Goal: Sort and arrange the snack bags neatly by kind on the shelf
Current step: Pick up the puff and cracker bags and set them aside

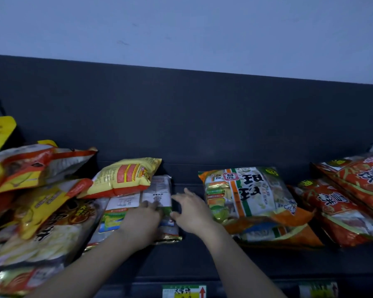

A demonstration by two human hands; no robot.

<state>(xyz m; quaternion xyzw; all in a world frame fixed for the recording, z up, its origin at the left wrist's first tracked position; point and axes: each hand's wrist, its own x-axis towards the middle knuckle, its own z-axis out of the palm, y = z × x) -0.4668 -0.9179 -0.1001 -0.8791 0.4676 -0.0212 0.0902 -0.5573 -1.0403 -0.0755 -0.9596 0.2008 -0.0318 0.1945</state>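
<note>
The dark shelf (192, 261) carries everything, with a white-backed bag (157, 190) lying flat near its middle. Left of that bag sprawls a loose pile of yellow and orange bags (41, 222); well to its right lie overlapping red bags (342, 211). Nearer on its right, across a gap, sits an orange-and-green bag (250, 196). A yellow bag (125, 177) rests on its far left corner. The left hand (142, 220) lies flat on it, fingers straight (gripping nothing); the right hand (192, 214) is spread open at its right edge, empty.
</note>
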